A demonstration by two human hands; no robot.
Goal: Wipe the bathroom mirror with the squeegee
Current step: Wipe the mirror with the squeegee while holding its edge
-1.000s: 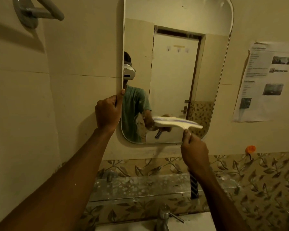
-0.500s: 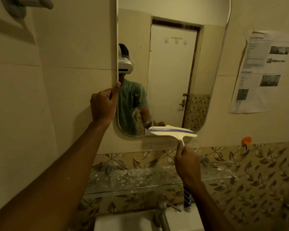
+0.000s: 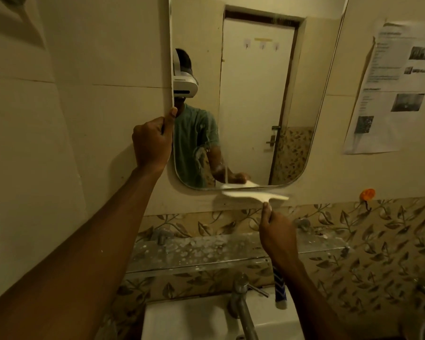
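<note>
A rounded-corner mirror (image 3: 255,94) hangs on the cream tiled wall. My left hand (image 3: 152,143) grips its left edge, thumb up against the rim. My right hand (image 3: 277,236) is wrapped around the handle of a cream squeegee (image 3: 253,194). The squeegee's blade lies level just below the mirror's bottom edge, against the wall. Its blue striped handle end (image 3: 279,288) sticks out under my right wrist. A wet smear shows on the lower left of the glass.
A spotted glass shelf (image 3: 206,251) runs under the mirror. Below it sit a metal tap (image 3: 241,298) and a white basin (image 3: 189,320). A printed paper (image 3: 393,89) is stuck at the right, with an orange hook (image 3: 367,194) below it.
My right hand has drawn the squeegee down the lower part of the mirror and past its bottom edge. My left hand has kept its hold on the mirror's left edge.
</note>
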